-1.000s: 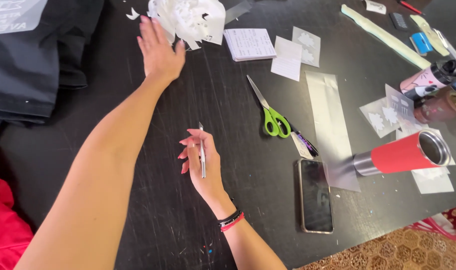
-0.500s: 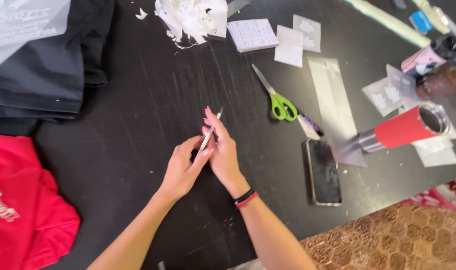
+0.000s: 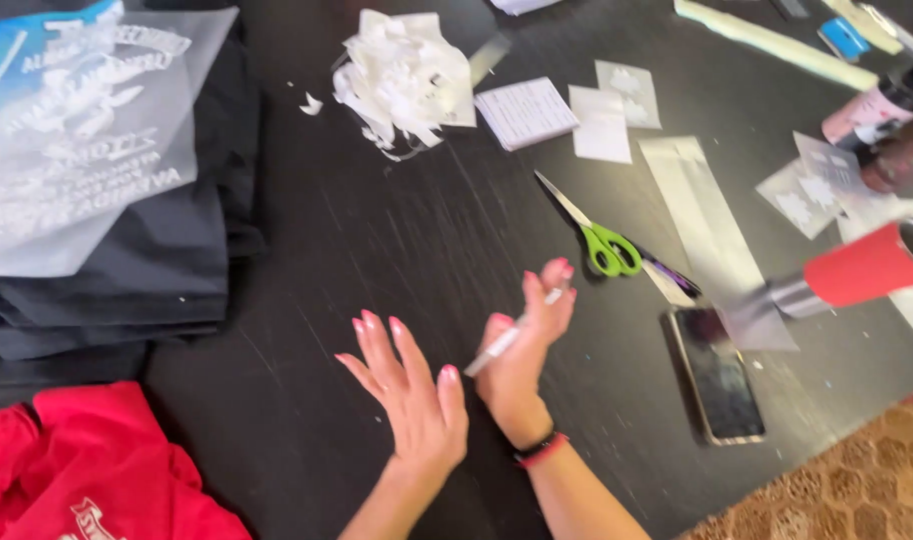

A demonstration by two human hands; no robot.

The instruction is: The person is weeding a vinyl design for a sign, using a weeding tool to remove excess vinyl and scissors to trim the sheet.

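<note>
One red tumbler [image 3: 870,268] beside phone [image 3: 718,374]

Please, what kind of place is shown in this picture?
Probably a craft or garment-printing workspace. On the dark table are a stack of folded black shirts with a printed transfer sheet on top, a pile of peeled paper scraps and green-handled scissors.

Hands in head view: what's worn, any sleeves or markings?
No sleeves; both forearms bare. Left hand and right hand both have pink-painted nails. The right wrist wears a black and red wristband. No rings or watch visible.
</note>
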